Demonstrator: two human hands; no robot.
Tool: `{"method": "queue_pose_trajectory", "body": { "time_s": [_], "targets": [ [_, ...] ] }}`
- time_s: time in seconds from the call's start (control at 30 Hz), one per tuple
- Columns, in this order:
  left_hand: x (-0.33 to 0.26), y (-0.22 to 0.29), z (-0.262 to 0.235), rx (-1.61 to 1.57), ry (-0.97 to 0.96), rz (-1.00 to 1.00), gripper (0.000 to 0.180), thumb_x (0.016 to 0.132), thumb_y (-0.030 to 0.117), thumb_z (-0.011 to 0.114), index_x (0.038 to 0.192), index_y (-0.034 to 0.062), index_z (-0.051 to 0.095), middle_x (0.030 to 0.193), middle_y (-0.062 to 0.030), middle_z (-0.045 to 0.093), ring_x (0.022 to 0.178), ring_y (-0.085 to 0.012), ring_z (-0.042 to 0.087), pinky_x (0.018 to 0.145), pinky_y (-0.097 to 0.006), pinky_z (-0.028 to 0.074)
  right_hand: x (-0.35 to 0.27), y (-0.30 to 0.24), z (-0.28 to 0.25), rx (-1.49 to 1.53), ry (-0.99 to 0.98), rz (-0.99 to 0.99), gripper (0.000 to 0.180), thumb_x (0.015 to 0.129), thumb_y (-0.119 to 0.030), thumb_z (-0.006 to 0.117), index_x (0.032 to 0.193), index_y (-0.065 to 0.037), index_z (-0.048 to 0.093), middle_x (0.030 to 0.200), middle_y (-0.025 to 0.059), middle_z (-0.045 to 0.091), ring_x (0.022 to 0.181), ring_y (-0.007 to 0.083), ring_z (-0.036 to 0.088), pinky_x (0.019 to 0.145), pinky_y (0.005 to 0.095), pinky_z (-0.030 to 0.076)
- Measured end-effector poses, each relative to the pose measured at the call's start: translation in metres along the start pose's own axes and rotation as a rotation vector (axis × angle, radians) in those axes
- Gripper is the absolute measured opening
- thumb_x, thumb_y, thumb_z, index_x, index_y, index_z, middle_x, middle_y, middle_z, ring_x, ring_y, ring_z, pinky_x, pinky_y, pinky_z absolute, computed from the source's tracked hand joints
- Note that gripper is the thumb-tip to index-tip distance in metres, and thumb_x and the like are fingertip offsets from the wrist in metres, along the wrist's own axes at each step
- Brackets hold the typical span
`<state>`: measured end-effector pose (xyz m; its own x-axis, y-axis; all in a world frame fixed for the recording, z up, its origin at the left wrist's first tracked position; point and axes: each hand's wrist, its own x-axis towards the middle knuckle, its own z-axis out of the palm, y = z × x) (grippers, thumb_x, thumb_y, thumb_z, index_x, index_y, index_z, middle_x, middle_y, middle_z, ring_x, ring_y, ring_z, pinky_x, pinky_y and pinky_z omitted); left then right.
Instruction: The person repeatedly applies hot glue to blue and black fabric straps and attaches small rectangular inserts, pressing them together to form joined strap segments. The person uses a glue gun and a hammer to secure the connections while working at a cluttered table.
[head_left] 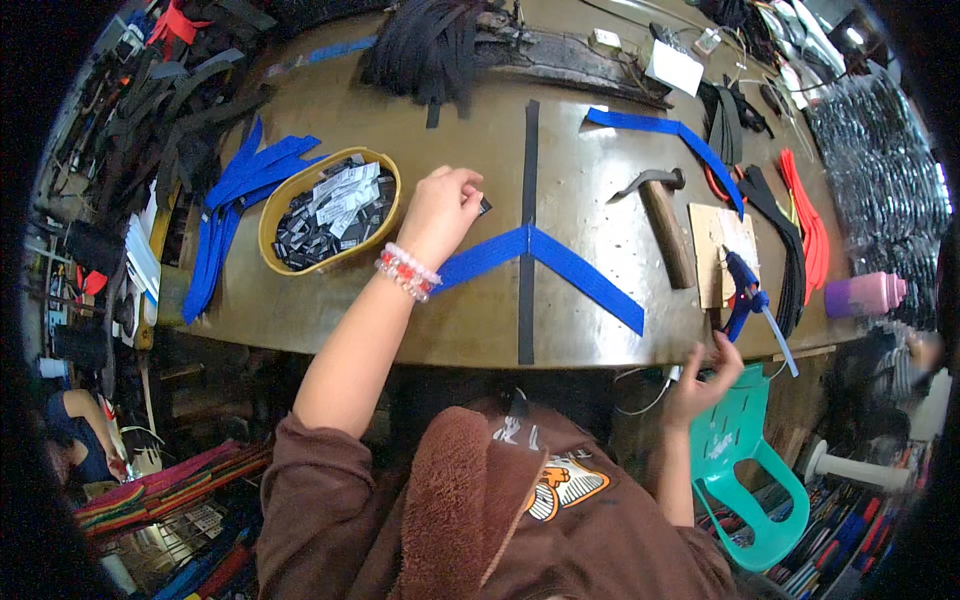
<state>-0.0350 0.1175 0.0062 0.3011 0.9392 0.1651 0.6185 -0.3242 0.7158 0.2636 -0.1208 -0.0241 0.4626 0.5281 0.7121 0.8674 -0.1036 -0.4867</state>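
Observation:
My left hand [447,207], with beaded bracelets at the wrist, pinches a small black label [486,206] above the table. Just below it lies a blue strap [585,280] bent into a shallow V, its peak on a black strip [528,310] running across the tabletop. Left of that hand stands a yellow oval tub [272,255] full of small black and white labels [345,205]. At the front edge, my right hand [705,385] is open, fingers apart and holding nothing. Close above it, a blue glue gun [742,290] with a pale glue stick rests by a cardboard piece [712,235].
A hammer [668,230] lies right of the V strap. Another folded blue strap [650,122] sits behind it. Blue straps [225,210] pile up at left, with black [780,240] and red straps [803,220] at right. A green plastic chair [745,465] stands beside me.

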Motion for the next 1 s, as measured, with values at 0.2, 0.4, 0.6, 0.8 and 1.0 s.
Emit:
{"method": "queue_pose_trajectory", "body": {
  "time_s": [0.2, 0.4, 0.6, 0.8, 1.0],
  "targets": [
    [-0.083, 0.058, 0.03, -1.24, 0.056, -0.365, 0.016, 0.091, 0.012, 0.059, 0.107, 0.007, 0.059, 0.096, 0.0005, 0.06, 0.084, -0.007, 0.056, 0.07, -0.021, 0.047, -0.012, -0.12, 0.069, 1.005, -0.565, 0.537, 0.023, 0.079, 0.0, 0.069, 0.101, 0.0, 0.063, 0.101, 0.0067, 0.06, 0.096, 0.0141, 0.057, 0.086, 0.0259, 0.045],
    [-0.11, 0.062, 0.041, -1.262, 0.212, -0.37, 0.025, 0.092, 0.012, 0.058, 0.116, 0.0075, 0.051, 0.103, -0.001, 0.056, 0.084, -0.0077, 0.053, 0.078, -0.022, 0.045, 0.03, -0.158, 0.106, 0.902, -0.707, 0.636, 0.012, 0.085, -0.004, 0.065, 0.096, 0.001, 0.065, 0.092, 0.0054, 0.064, 0.085, 0.0115, 0.059, 0.08, 0.0242, 0.047],
    [-0.135, 0.035, 0.01, 0.082, -0.247, 0.394, 0.056, 0.072, 0.03, 0.071, 0.121, 0.0112, 0.053, 0.119, -0.0062, 0.051, 0.108, -0.0287, 0.046, 0.094, -0.042, 0.038, 0.06, -0.113, 0.149, 0.556, -0.939, 0.431, 0.017, 0.084, -0.013, 0.067, 0.092, 0.002, 0.068, 0.074, 0.0057, 0.067, 0.062, 0.0096, 0.058, 0.058, 0.0255, 0.048],
    [-0.14, 0.037, 0.023, 0.104, -0.188, 0.348, 0.05, 0.07, 0.03, 0.07, 0.114, 0.0114, 0.056, 0.119, -0.0034, 0.052, 0.106, -0.027, 0.046, 0.092, -0.043, 0.036, 0.049, -0.116, 0.155, 0.374, -0.91, 0.264, 0.016, 0.082, -0.011, 0.068, 0.091, 0.002, 0.068, 0.075, 0.0113, 0.069, 0.061, 0.0125, 0.061, 0.058, 0.0275, 0.05],
    [-0.131, 0.045, 0.031, 0.208, -0.101, 0.369, 0.033, 0.073, 0.02, 0.065, 0.104, 0.0094, 0.059, 0.106, -0.0038, 0.055, 0.097, -0.0247, 0.051, 0.085, -0.038, 0.04, 0.053, -0.129, 0.144, 0.355, -0.834, 0.136, 0.013, 0.08, -0.007, 0.069, 0.092, 0.0, 0.068, 0.071, 0.006, 0.065, 0.062, 0.0078, 0.059, 0.058, 0.0236, 0.048]
  ]
}}
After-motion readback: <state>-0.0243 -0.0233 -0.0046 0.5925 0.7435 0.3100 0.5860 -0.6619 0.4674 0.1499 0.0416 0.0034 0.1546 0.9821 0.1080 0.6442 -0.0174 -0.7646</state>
